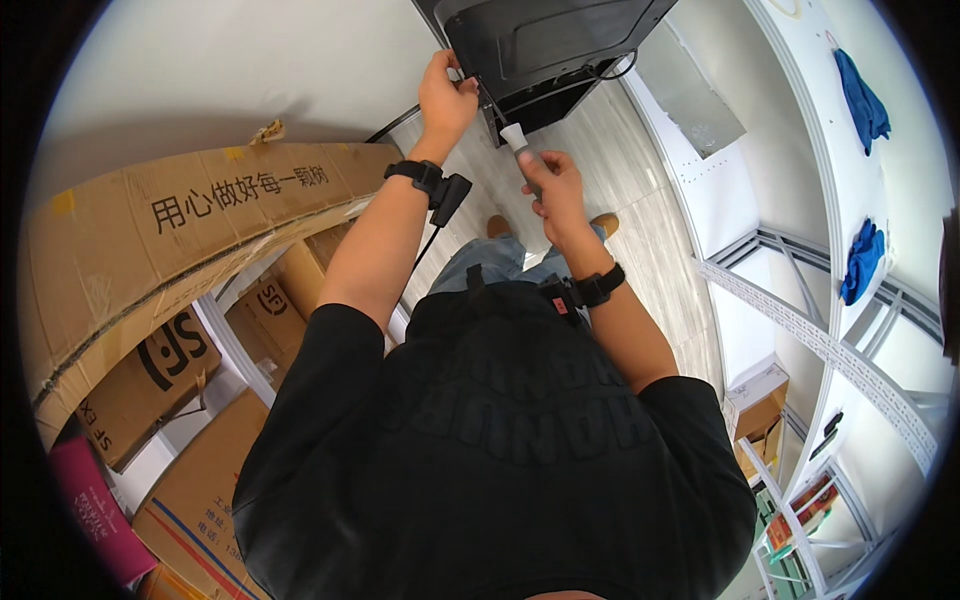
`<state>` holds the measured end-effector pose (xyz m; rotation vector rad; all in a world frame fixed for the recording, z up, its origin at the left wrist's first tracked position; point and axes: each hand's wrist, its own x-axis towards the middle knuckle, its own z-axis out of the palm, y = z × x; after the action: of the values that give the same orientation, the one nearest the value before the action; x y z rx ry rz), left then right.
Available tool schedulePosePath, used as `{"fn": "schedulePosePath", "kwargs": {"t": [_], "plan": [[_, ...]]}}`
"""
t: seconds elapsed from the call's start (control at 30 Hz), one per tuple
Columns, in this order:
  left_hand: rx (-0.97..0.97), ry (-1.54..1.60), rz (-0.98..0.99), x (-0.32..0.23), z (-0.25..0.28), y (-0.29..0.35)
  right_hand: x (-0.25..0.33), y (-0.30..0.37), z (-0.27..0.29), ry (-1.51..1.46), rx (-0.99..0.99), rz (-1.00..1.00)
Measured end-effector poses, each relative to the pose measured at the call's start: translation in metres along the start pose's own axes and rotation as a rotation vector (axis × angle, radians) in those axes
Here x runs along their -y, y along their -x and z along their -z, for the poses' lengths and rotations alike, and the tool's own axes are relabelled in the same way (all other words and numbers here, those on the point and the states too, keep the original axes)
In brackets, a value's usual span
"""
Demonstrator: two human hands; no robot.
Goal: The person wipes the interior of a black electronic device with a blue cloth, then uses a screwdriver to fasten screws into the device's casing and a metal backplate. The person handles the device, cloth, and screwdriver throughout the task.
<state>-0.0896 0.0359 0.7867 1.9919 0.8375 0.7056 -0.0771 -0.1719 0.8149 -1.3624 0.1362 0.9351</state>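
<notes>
Two hands are up at the black appliance (pixel 545 40), which hangs at the top of my view with its back or underside facing me. My left hand (pixel 445 98) presses against its lower left edge, fingers curled at the rim; whether they pinch something small there I cannot tell. My right hand (pixel 553 192) sits just below the appliance, closed firmly around the grey handle of a screwdriver (pixel 516 140), whose pale collar and thin shaft angle up to the left and meet the appliance's lower edge, close beside my left fingers. A black cable (pixel 610 72) loops along the appliance's right underside, and another dark cord (pixel 395 125) trails off to its left, past my left wrist. Both wrists carry black bands (pixel 418 172). Well to the left of the appliance, large cardboard boxes (pixel 180 250) are stacked on a rack; well to its right stand white shelves (pixel 830 350) with blue cloths (pixel 862 95) draped on them.
</notes>
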Motion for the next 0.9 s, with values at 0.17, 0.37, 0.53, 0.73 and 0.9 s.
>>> {"fn": "schedulePosePath", "kwargs": {"t": [0.17, 0.37, 0.53, 0.73, 0.9], "plan": [[0.006, 0.027, 0.015, 0.001, 0.001, -0.002, -0.009, 0.0, -0.006, 0.05, -0.106, 0.198], [0.002, -0.034, -0.004, -0.003, 0.003, -0.005, 0.016, 0.009, -0.006, -0.12, 0.009, -0.068], [0.039, 0.002, 0.005, 0.007, 0.002, -0.007, 0.01, 0.001, 0.002, -0.094, 0.083, -0.112], [0.03, -0.028, 0.01, 0.007, 0.002, -0.006, 0.004, 0.001, -0.003, 0.039, -0.086, 0.077], [-0.018, -0.064, -0.055, 0.003, 0.002, -0.006, 0.012, -0.001, 0.0, -0.127, 0.064, -0.12]]}}
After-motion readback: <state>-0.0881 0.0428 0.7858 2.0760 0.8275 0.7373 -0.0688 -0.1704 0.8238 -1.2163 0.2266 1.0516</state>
